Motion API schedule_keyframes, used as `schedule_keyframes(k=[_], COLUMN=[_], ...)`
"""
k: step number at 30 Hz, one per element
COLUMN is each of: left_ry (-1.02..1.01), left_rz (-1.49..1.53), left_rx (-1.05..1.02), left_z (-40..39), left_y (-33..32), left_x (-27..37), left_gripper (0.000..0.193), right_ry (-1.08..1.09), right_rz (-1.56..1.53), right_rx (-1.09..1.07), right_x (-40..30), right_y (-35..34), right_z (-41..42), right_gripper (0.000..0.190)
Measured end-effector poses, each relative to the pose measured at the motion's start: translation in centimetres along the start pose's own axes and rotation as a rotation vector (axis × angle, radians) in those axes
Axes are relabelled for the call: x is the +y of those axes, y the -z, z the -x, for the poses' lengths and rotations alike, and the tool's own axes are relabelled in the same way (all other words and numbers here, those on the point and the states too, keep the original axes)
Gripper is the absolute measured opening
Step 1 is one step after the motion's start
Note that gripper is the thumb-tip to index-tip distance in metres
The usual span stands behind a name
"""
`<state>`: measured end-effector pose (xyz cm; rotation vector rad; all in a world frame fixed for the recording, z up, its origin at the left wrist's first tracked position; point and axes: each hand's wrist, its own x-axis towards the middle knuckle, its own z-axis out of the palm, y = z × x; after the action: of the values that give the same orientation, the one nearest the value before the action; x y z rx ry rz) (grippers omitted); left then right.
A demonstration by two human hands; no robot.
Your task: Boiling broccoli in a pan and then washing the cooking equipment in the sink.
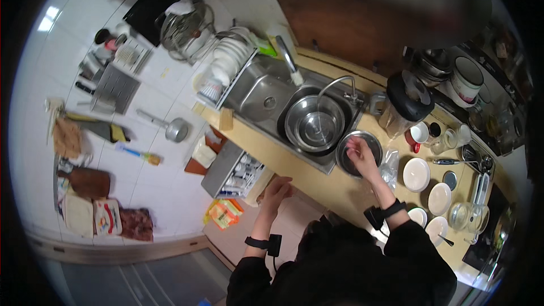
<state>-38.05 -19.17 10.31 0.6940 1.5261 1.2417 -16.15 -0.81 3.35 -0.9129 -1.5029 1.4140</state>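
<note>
My right hand (361,155) is above a round metal basin (345,165) on the counter, its fingers loosely bent and nothing visible in them. Whether it touches the basin is unclear. Farther left and nearer my body, my left hand (276,191) hangs in the air by the counter's front edge, also holding nothing that I can see. In the right bowl of the steel sink (255,93) sits a large stainless-steel bowl (293,131), which seems to hold water. A thin curved tap (340,80) reaches over it. The main faucet (289,59) stands behind the sink.
A clear plastic bag (389,172) lies right of the basin, near several white bowls (416,174), a red mug (418,133) and a blender jug (393,121). Plates fill a dish rack (238,78) left of the sink. Below the counter, a drawer (219,176) stands pulled out.
</note>
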Motion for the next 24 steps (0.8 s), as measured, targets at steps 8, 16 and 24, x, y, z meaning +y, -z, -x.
schedule_keyframes(k=[8, 16, 24], left_ry=[0.108, 0.244, 0.318], left_rz=[0.019, 0.092, 0.253], left_rx=[-0.123, -0.252, -0.130], left_z=[-7.7, -13.8, -21.2], left_y=[3.1, 3.5, 5.1], left_x=[0.4, 0.3, -3.9], left_gripper=[0.023, 0.021, 0.033], right_ry=[-0.569, -0.606, -0.544], right_rz=[-0.278, -0.492, -0.611], right_rx=[0.288, 0.506, 0.677], right_x=[3.2, 8.1, 7.8], right_y=[0.9, 1.8, 1.8], right_z=[-14.2, -15.7, -16.2], right_gripper=[0.045, 0.019, 0.012])
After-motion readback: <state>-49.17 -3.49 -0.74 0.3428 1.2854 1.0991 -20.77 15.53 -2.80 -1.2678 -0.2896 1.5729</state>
